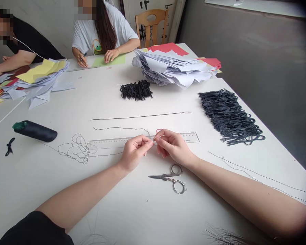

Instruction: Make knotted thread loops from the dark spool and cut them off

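Note:
My left hand and my right hand meet over a clear ruler, thumbs and fingertips pinched. Between them runs a thin dark thread, whose loose end curves away to the left on the table. More of the thread trails from the left hand into loose loops and on to a dark spool with a green core, lying on its side. Just below the right hand rest small metal scissors, blades pointing left. Behind the ruler lies a straight dark cord.
Bundled dark thread loops lie at right; a smaller black pile sits farther back. Paper stacks stand behind, with more papers at left. A small black knot is near the spool. Two people sit across the white table.

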A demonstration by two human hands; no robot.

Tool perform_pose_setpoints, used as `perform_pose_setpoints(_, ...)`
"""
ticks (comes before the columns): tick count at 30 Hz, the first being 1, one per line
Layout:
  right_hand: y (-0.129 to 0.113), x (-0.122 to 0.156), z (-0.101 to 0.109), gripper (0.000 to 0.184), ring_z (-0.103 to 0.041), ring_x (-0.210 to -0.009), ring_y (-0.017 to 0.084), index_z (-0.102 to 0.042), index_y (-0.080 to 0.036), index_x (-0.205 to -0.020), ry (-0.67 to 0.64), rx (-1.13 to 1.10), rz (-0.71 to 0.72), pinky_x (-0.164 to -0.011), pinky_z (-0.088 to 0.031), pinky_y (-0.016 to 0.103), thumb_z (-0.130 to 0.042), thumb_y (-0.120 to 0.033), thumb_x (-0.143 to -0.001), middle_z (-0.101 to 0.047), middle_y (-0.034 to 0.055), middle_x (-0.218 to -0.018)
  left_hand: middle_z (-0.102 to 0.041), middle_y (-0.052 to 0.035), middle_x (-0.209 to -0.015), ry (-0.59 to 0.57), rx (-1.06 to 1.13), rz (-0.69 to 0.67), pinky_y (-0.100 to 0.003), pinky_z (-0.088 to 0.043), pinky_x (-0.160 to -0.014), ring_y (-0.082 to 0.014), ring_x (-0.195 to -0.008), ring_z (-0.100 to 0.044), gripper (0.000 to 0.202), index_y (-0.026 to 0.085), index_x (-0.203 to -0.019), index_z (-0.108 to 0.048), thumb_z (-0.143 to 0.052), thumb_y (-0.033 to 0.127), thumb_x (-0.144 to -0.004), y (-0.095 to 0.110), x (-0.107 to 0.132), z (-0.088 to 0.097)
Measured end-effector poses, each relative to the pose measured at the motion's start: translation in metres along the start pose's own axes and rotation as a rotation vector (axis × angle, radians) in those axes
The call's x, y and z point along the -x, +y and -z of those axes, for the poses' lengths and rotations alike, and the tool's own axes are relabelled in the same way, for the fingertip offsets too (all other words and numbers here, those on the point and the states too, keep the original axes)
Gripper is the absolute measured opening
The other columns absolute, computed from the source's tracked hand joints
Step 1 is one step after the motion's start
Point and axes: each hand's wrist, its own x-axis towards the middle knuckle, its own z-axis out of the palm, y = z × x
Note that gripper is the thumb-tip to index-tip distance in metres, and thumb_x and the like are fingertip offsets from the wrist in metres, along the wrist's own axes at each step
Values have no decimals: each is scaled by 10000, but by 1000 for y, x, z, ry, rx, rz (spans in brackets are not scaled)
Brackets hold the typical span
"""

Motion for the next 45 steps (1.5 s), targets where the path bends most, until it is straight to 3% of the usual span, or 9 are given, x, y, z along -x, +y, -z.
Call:
perform_pose_setpoints(14, -3, 0, -1, 273, -473, -433, 84, -525, -171, -869, 46, -81, -26, -435, -394, 212, -524, -443, -887, -574, -20, -556, -437, 32, -542, 20, 44, 8, -236, -259, -456, -87, -492, -361, 226, 180, -717, -629, -618, 380, -821, -3, -1, 2)
perform_pose_setpoints(30, -1, 1, -1, 348, -481, -435, 82, -527, -169, -849, 47, -26, -12, -429, -378, 211, -543, -515, -876, -580, -14, -576, -431, 37, -520, 21, 58, 22, -239, -249, -456, -90, -495, -360, 225, 181, -694, -620, -628, 374, -809, -1, -1, 2)
perform_pose_setpoints(37, -2, 1, 0, 354, -487, -442, 80, -593, -160, -968, 6, -23, -17, -432, -376, 211, -553, -500, -878, -607, -1, -613, -391, 53, -494, 30, 185, 44, -227, -202, -430, -75, -462, -296, 218, 186, -761, -653, -651, 399, -806, -2, -4, 2)
perform_pose_setpoints(45, -4, 2, -6, 335, -495, -440, 57, -666, -144, -875, 58, -160, -62, -436, -378, 214, -638, -473, -821, -654, 29, -737, -472, 30, -543, 32, 190, 49, -231, -206, -438, -71, -483, -319, 224, 171, -703, -646, -673, 379, -784, -3, -3, 1)
